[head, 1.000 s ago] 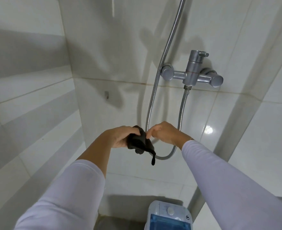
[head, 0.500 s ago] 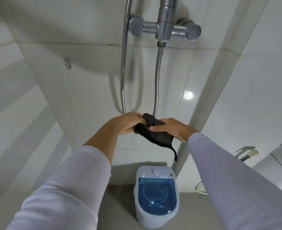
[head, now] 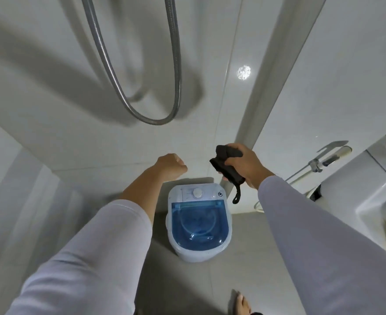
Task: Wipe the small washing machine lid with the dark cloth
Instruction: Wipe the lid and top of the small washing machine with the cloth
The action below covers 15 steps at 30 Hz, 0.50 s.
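Observation:
A small white washing machine [head: 187, 254] stands on the floor by the tiled wall, its translucent blue lid [head: 200, 223] closed and a white dial above it. My right hand [head: 246, 165] grips the bunched dark cloth [head: 227, 162] in the air above and to the right of the machine; a thin loop of the cloth hangs down. My left hand [head: 170, 165] hovers above the machine's back left, fingers curled, holding nothing. Neither hand touches the machine.
A metal shower hose [head: 151, 120] loops down the wall above the hands. A toilet [head: 383, 192] and a sprayer [head: 328, 159] on its hose stand at the right. A bare foot [head: 243, 304] is on the grey floor in front of the machine.
The view has tilted down, so the whole machine shows. My left hand has let go of the cloth and the hands have moved apart; the right hand alone keeps it.

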### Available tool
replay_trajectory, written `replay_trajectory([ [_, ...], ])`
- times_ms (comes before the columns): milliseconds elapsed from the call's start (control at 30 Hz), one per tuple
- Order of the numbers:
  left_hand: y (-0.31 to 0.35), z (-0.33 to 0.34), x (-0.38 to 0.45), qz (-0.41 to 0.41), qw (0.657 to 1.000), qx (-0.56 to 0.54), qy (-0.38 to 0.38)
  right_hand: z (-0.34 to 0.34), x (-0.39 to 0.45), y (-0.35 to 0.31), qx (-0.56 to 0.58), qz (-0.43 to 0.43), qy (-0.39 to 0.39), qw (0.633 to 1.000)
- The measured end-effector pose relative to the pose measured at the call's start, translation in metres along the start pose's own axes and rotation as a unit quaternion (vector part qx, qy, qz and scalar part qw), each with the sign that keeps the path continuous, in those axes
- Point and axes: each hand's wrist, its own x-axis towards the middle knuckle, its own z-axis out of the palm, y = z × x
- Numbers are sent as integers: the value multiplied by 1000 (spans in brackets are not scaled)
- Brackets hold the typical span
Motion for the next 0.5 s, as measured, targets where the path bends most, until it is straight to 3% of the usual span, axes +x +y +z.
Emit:
replay_trajectory([
  [267,-72,113,97,25,998,63,-4,27,80,115,-32,-5,50,998],
  [500,-119,174,157,47,995,77,49,42,134,190,-49,-6,64,997],
])
